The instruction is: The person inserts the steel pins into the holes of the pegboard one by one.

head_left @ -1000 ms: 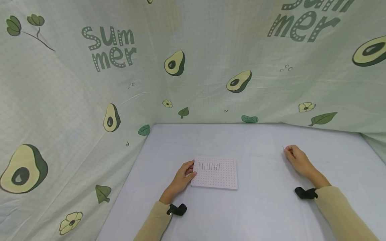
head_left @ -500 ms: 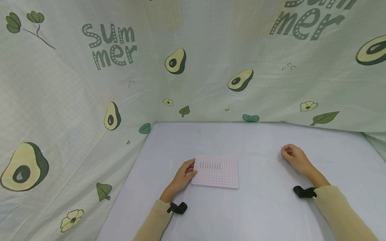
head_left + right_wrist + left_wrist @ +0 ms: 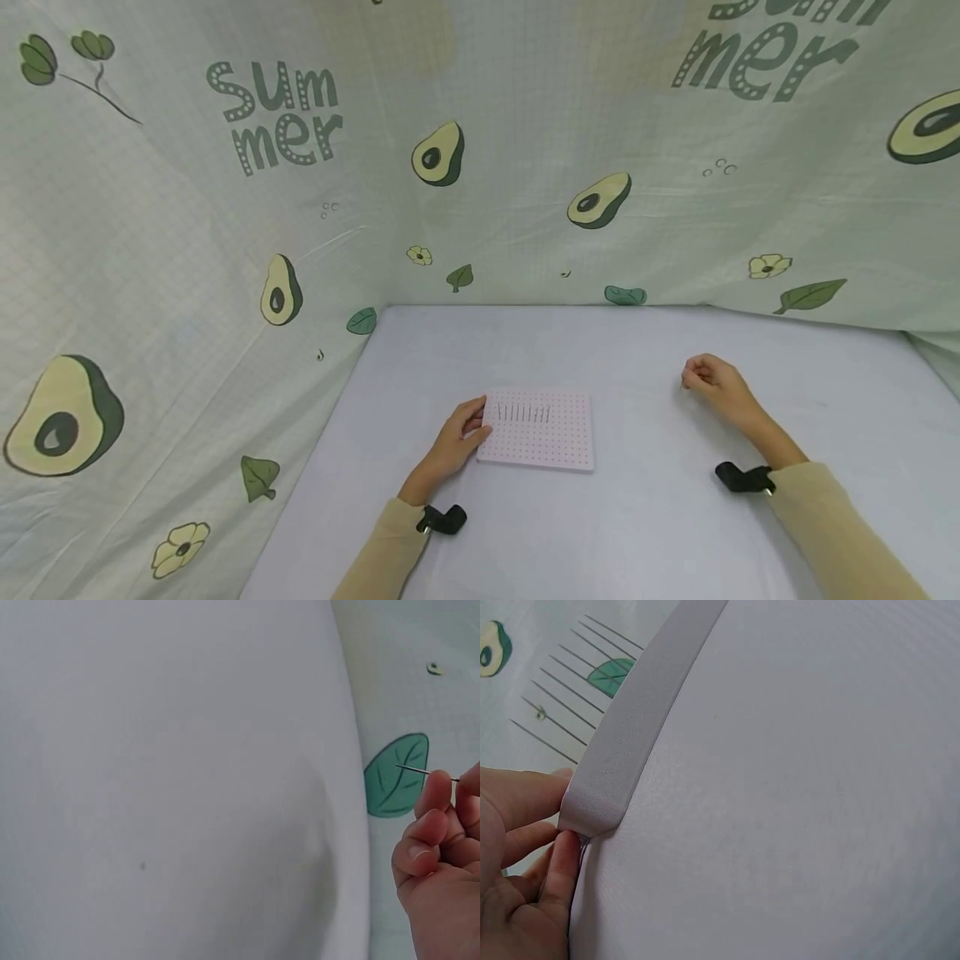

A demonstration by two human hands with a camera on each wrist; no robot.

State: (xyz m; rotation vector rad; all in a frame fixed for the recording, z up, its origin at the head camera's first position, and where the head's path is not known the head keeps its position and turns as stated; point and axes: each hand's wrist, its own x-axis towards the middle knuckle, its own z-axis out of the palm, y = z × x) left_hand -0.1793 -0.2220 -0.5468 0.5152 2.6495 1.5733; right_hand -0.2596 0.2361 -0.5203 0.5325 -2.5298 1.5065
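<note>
A pale pink pegboard [image 3: 555,446] with rows of small holes lies on the white table. Several thin metal needles [image 3: 523,413] stand upright in a row near its far left part; the left wrist view shows these needles [image 3: 570,688] rising past the board's side. My left hand [image 3: 452,437] holds the board at its left edge, fingers and thumb at the corner. Off to the right, above the table, my right hand [image 3: 716,387] pinches one needle [image 3: 411,769] between thumb and index finger. Its pointed end sticks out beyond the fingertips, and the other fingers are curled.
The white tabletop [image 3: 630,517] spreads around the board. Behind it and to the left hangs a pale green cloth [image 3: 510,100] printed with avocados and leaves. A black wrist camera [image 3: 444,520] sits on the left wrist, another black camera [image 3: 742,478] on the right.
My right hand has moved left a little, toward the board, with the needle pinched in it. My left hand and the board stay where they were.
</note>
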